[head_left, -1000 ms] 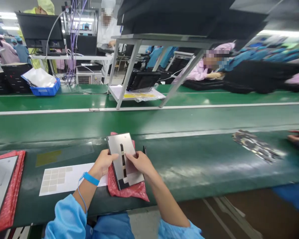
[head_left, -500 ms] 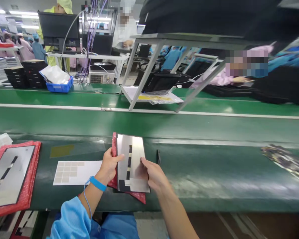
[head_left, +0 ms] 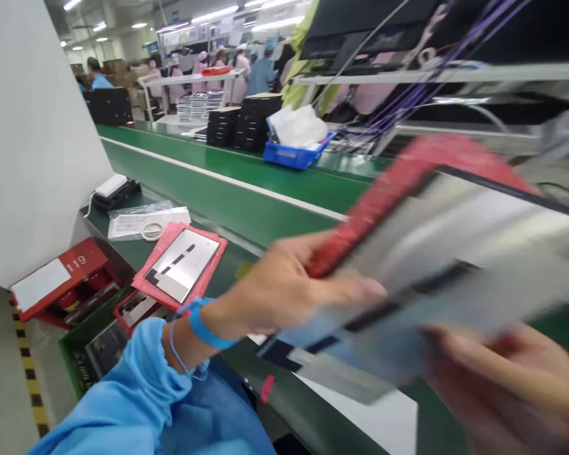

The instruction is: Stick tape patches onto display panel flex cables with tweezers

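Note:
A flat silver display panel point(head_left: 398, 341) with dark edges and a black strip is held up at a tilt in front of me, smeared by motion. Behind its far edge shows red bubble wrap point(head_left: 446, 151). My left hand point(head_left: 289, 284), with a blue wrist strap point(head_left: 208, 325), is closed on the left edge of both, thumb across the panel's face. My right hand point(head_left: 512, 373) pinches the panel's near right side, blurred. Farther left, a similar panel point(head_left: 194, 253) lies on stacked red bubble wrap point(head_left: 146, 278). Below the held panel is a white sheet point(head_left: 374, 414).
A tape roll point(head_left: 152, 231) and papers in clear plastic lie beyond the stack. A green crate point(head_left: 71, 347) and red box point(head_left: 66, 281) stand below at left. Across the green bench are a blue bin point(head_left: 294, 156) and black trays point(head_left: 258, 123). People work behind.
My view has swung left, bringing the stack, crate and white partition into sight. The panel and red bubble wrap have been raised off the bench closer to me and tilted, both hands still holding.

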Available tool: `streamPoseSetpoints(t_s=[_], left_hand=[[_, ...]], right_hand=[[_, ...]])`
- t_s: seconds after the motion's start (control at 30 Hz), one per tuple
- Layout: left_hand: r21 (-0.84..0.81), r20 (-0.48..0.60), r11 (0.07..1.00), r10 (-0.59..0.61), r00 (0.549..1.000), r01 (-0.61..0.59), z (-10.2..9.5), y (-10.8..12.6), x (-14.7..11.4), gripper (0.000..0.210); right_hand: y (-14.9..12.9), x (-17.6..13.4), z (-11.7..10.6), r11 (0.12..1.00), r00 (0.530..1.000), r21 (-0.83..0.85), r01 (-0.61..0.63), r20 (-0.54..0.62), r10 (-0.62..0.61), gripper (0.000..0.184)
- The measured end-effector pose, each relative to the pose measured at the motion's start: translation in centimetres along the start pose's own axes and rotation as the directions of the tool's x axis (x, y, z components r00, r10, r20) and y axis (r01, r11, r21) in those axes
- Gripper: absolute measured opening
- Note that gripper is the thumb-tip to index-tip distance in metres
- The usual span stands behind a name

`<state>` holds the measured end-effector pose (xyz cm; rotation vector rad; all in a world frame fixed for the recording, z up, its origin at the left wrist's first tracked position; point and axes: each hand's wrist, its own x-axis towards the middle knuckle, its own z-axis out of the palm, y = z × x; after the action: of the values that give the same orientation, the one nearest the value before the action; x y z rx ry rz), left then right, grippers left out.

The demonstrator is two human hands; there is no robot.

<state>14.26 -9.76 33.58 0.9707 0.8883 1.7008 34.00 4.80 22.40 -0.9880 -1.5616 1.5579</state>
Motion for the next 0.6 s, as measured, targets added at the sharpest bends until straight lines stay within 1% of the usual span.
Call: streamPoseSetpoints(t_s=[0.03, 0.07, 0.1, 0.13, 0.17, 0.2, 0.23, 0.27, 0.3, 0.37, 0.43, 0.5, 0.57, 0.6], left_hand=[[0.042, -0.084, 0.999, 0.012, 0.996, -0.008, -2.1, 1.4, -0.4, 0.030], [0.119, -0.167, 0.993, 0.008, 0.986, 0.012, -4.5, 2.6, -0.7, 0.033], [0.226, -0.244, 0.972, -0.003, 0.970, 0.060, -7.2, 3.4, -0.9, 0.036], [0.365, -0.328, 0.922, -0.003, 0.945, 0.129, -10.0, 4.0, -1.1, 0.039], [0.526, -0.423, 0.814, -0.001, 0.906, 0.246, -12.9, 4.2, -1.2, 0.040], [0.581, -0.485, 0.746, -0.005, 0.874, 0.326, -15.8, 4.3, -1.4, 0.040], [0.612, -0.537, 0.689, 0.002, 0.844, 0.388, -18.6, 4.1, -1.5, 0.037], [0.637, -0.579, 0.624, 0.001, 0.815, 0.452, -21.1, 3.7, -1.8, 0.032], [0.654, -0.616, 0.557, 0.000, 0.788, 0.512, -23.3, 3.2, -2.1, 0.026], [0.682, -0.671, 0.399, 0.007, 0.741, 0.613, -26.9, 1.9, -2.8, 0.023], [0.694, -0.703, 0.239, 0.020, 0.711, 0.679, -29.4, 0.7, -3.5, 0.027], [0.689, -0.722, 0.107, 0.012, 0.692, 0.717, -30.9, -0.2, -4.1, 0.032], [0.688, -0.725, 0.010, -0.040, 0.688, 0.726, -31.6, -1.1, -4.2, 0.036], [0.697, -0.716, -0.025, -0.081, 0.693, 0.717, -31.8, -1.5, -4.0, 0.037]], right_hand=[[-1.3, 0.6, 3.7, 0.990, 0.998, 0.141, -0.022, 0.068, 0.013, 0.047], [-2.3, 1.2, 7.5, 0.968, 0.985, 0.242, -0.060, 0.169, 0.019, 0.047], [-2.8, 1.7, 11.5, 0.944, 0.976, 0.318, -0.084, 0.218, 0.013, 0.049], [-2.8, 2.1, 15.3, 0.929, 0.968, 0.352, -0.117, 0.250, 0.027, 0.052], [-2.3, 2.4, 18.8, 0.927, 0.969, 0.349, -0.139, 0.241, 0.054, 0.049], [-1.4, 2.8, 22.1, 0.949, 0.973, 0.283, -0.140, 0.219, 0.079, 0.044], [-0.3, 3.0, 24.8, 0.982, 0.973, 0.142, -0.127, 0.211, 0.096, 0.038], [1.1, 3.3, 27.2, 0.989, 0.972, 0.063, -0.132, 0.206, 0.117, 0.034], [2.4, 3.5, 29.0, 0.991, 0.971, 0.002, -0.134, 0.202, 0.131, 0.031], [4.8, 3.8, 31.2, 0.978, 0.974, -0.156, -0.135, 0.160, 0.160, 0.025], [6.4, 4.0, 31.9, 0.939, 0.981, -0.318, -0.134, 0.089, 0.170, 0.028], [7.4, 4.0, 31.9, 0.885, 0.988, -0.445, -0.133, 0.013, 0.155, 0.042], [8.0, 3.6, 31.8, 0.842, 0.991, -0.524, -0.132, -0.041, 0.129, 0.061], [8.3, 3.2, 31.8, 0.828, 0.992, -0.546, -0.125, -0.051, 0.116, 0.068]])
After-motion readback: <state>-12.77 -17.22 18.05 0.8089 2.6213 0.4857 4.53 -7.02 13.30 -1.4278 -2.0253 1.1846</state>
